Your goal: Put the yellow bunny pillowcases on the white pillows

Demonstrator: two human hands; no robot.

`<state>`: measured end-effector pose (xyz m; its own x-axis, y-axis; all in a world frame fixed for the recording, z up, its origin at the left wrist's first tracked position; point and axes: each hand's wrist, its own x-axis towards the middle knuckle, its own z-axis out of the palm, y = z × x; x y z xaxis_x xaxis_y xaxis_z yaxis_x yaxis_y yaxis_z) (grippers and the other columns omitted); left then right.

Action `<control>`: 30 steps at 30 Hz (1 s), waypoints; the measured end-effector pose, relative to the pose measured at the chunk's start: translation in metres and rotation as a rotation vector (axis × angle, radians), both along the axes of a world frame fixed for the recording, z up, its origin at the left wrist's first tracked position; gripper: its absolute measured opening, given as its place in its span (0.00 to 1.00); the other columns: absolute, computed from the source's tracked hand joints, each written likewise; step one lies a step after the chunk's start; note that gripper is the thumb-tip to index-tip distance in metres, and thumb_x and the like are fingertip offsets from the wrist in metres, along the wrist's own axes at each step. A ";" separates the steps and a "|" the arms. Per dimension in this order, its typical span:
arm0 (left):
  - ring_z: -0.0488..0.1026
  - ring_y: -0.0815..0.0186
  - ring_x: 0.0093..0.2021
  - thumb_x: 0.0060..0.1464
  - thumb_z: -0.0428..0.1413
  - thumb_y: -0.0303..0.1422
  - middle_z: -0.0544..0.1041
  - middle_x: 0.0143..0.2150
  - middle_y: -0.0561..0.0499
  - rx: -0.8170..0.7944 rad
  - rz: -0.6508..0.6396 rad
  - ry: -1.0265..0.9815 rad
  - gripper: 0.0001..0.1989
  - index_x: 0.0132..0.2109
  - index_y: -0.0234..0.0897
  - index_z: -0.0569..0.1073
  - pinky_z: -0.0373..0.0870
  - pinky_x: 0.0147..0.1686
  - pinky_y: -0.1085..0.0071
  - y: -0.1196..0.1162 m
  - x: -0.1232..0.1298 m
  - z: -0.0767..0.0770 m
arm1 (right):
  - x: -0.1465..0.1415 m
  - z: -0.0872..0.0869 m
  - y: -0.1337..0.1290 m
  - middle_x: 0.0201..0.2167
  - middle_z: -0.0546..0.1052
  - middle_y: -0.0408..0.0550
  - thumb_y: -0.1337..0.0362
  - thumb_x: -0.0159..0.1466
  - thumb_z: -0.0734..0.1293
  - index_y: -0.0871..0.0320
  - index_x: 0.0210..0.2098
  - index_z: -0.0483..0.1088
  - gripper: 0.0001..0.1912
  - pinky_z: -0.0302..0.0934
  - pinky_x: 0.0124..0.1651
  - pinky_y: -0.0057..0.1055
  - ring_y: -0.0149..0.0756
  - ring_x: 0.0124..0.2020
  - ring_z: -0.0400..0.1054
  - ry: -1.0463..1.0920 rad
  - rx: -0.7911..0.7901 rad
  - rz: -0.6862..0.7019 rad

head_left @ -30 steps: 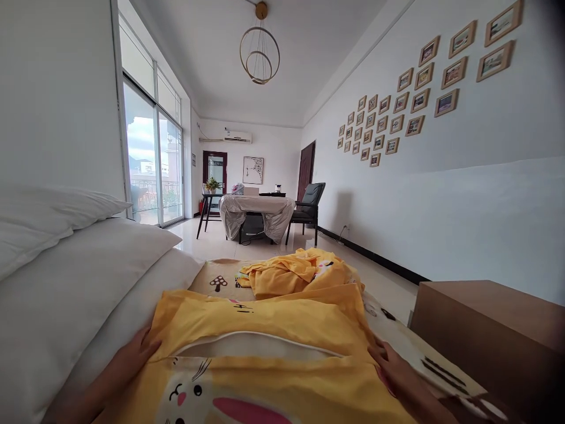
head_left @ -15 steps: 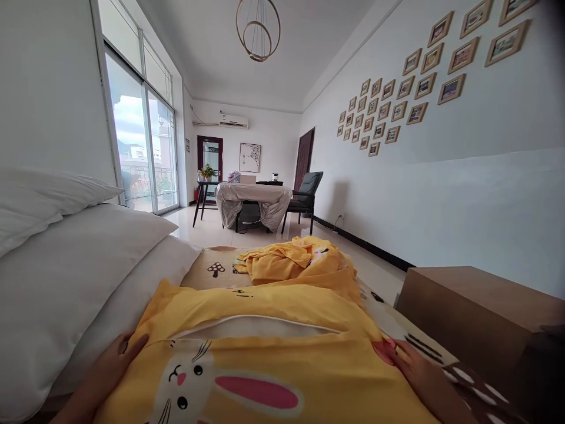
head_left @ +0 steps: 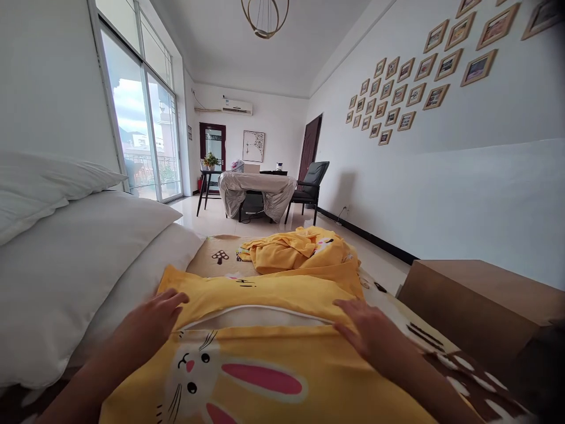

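Note:
A yellow pillowcase [head_left: 247, 353] with a rabbit print lies in front of me, and a white pillow [head_left: 260, 315] shows through the long slit across it. My left hand [head_left: 161, 318] is over the pillowcase's left edge near the slit's left end, fingers bent and apart, with nothing seen in them. At the slit's right end, my right hand [head_left: 359, 327] is spread over the yellow fabric, thumb and fingers apart. Beyond the pillowcase rests a crumpled heap of yellow cloth [head_left: 295, 250].
White pillows [head_left: 88, 241] are stacked on the left. A cardboard box [head_left: 477, 300] stands at the right beside the patterned bedding [head_left: 220, 247]. Farther off are a covered table [head_left: 258, 184] and a black chair [head_left: 311, 185].
Both hands have let go of the pillowcase's sides and moved inward and away from me, toward the slit's ends. The camera view has shifted slightly.

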<state>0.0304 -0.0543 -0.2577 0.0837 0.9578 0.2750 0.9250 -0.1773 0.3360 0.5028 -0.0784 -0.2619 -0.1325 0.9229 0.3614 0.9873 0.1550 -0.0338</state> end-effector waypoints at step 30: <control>0.67 0.58 0.44 0.56 0.47 0.37 0.79 0.32 0.54 -0.474 -0.184 -0.051 0.12 0.36 0.43 0.75 0.60 0.44 0.68 0.014 -0.012 0.016 | -0.237 -0.062 0.015 0.24 0.67 0.45 0.74 0.62 0.59 0.59 0.35 0.70 0.09 0.49 0.36 0.34 0.34 0.28 0.56 0.183 0.510 0.843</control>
<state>0.0187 -0.0400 -0.2422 0.2606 0.9489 -0.1780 0.8732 -0.1530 0.4626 0.2658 -0.0632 -0.3240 -0.5751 0.2820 0.7679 0.5343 0.8403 0.0915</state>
